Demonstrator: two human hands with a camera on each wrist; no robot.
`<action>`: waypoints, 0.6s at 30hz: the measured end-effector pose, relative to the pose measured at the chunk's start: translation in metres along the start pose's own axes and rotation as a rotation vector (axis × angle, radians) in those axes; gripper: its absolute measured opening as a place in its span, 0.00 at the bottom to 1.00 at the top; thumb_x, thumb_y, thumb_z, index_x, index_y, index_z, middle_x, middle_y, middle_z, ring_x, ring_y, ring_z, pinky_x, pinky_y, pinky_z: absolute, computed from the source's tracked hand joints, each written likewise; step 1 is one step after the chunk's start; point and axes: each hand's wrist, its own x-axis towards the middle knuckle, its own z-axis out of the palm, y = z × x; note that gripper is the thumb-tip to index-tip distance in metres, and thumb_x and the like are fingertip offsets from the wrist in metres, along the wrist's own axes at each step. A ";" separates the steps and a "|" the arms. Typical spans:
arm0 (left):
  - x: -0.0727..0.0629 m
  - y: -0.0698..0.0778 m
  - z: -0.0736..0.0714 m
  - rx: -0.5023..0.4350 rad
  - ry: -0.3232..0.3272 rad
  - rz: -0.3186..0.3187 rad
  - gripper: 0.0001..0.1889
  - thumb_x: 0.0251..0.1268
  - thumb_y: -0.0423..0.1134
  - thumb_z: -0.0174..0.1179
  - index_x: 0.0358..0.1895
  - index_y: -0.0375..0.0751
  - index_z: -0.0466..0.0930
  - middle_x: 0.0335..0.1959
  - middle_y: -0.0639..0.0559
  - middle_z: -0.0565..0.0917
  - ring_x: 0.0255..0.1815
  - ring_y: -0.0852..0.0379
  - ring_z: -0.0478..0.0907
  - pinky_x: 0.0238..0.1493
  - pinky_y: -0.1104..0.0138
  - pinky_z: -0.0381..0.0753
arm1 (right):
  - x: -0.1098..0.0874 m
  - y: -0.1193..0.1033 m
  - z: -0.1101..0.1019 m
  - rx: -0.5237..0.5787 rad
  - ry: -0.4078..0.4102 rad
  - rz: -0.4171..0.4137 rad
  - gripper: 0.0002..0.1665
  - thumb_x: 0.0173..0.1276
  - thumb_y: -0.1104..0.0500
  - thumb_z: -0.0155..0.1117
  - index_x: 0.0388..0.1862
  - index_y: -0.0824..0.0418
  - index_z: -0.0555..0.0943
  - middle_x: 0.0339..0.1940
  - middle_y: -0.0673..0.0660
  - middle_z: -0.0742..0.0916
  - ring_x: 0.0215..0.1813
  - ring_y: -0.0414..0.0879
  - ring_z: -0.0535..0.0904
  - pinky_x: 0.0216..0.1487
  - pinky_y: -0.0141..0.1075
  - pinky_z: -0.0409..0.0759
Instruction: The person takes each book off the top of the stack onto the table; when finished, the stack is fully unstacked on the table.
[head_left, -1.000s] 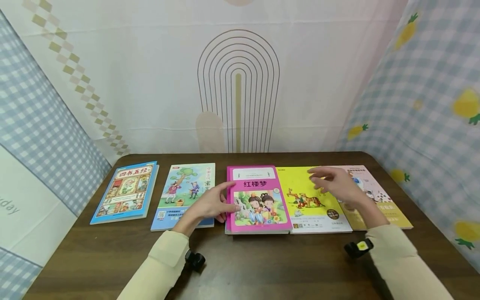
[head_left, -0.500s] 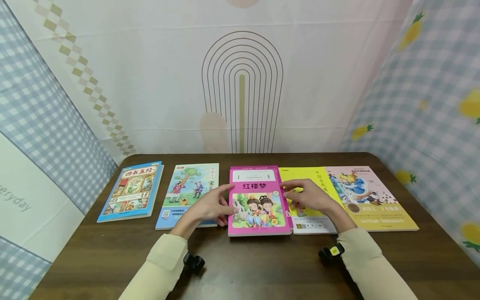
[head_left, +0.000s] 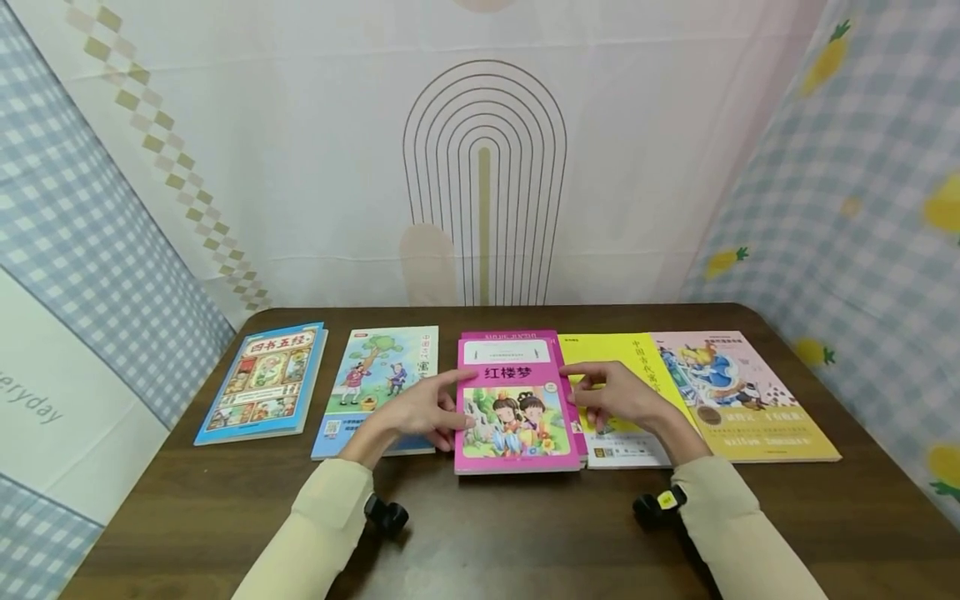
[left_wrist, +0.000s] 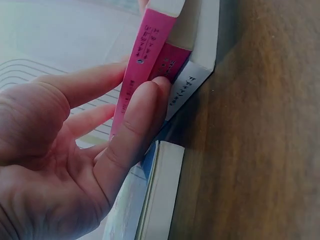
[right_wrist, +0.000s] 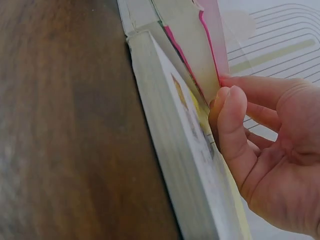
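Observation:
A pink picture book [head_left: 513,400] lies face up on top of a stack, a second pink book [left_wrist: 170,62] under it and a book with a white spine [left_wrist: 184,85] lower down. My left hand [head_left: 422,410] holds the top book by its spine side, fingers curled at the spine. On the opposite side my right hand [head_left: 617,395] pinches its page edge, as the right wrist view shows. The top book sits slightly off the one beneath, whose cover peeks out along the top and right. Under my right hand lies a yellow book [head_left: 651,354].
Left of the stack lie a light-blue and green book [head_left: 375,367] and a blue-bordered book [head_left: 262,383]. A pink and yellow book [head_left: 750,400] lies at the right. All rest on a brown wooden table [head_left: 517,533] with curtains behind and beside.
My right hand has come left from above the yellow book to the pink book's right edge. The top pink book has shifted slightly left and toward me, uncovering the lower one.

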 end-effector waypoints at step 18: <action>-0.003 -0.013 -0.014 -0.095 -0.109 0.018 0.44 0.68 0.31 0.71 0.83 0.62 0.63 0.56 0.36 0.78 0.37 0.50 0.86 0.35 0.62 0.90 | 0.003 0.006 0.000 0.066 -0.020 0.010 0.37 0.72 0.56 0.73 0.78 0.52 0.75 0.42 0.63 0.85 0.24 0.49 0.83 0.29 0.38 0.88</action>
